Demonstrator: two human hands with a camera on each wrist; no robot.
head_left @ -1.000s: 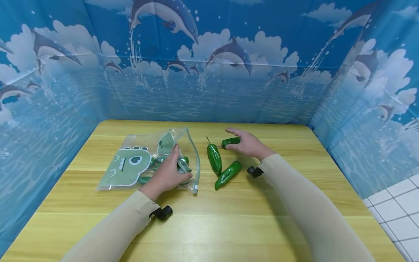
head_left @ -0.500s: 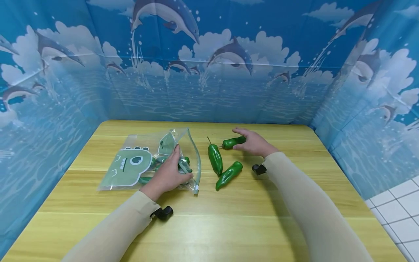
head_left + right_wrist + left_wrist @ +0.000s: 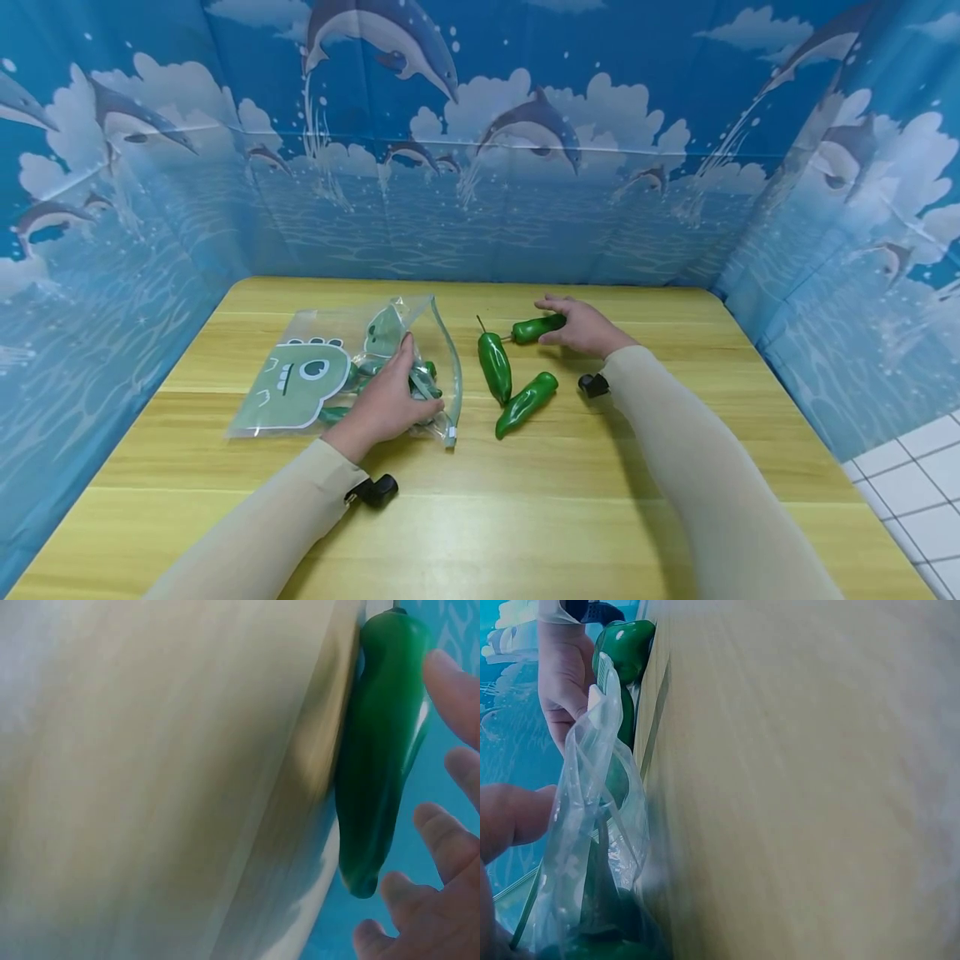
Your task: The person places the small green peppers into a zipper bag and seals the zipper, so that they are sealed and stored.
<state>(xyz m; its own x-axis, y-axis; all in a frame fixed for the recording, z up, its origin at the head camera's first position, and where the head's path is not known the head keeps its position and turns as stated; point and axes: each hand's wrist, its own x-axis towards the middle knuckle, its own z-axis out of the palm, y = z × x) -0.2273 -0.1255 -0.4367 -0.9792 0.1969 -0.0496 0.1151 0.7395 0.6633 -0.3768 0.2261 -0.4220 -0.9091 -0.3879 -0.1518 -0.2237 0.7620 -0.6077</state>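
Observation:
My left hand [image 3: 386, 400] lies over a clear zip bag [image 3: 273, 417] with a green cartoon monster print, thumb and fingers spread near its mouth. Several green peppers show inside. In the left wrist view the thumb [image 3: 521, 817] stands beside the crumpled plastic [image 3: 592, 787]. Right of the bag, a pepper with a long stem [image 3: 494, 367] and another pepper [image 3: 527, 405] lie with ends nearly meeting. My right hand [image 3: 588, 329] has thumb and fingers spread around the end of a third pepper [image 3: 534, 329], partly hidden. The right wrist view has loose fingers [image 3: 442, 840] beside a pepper [image 3: 382, 750].
A yellow wooden table [image 3: 480, 525] carries everything. Blue dolphin-print curtains [image 3: 480, 208] enclose its back and sides. White floor tiles [image 3: 918, 492] appear at the right. Each wrist wears a small black camera mount [image 3: 378, 490].
My right hand has shifted slightly right, and more of the back pepper shows beside it. My left hand and the bag have kept their place.

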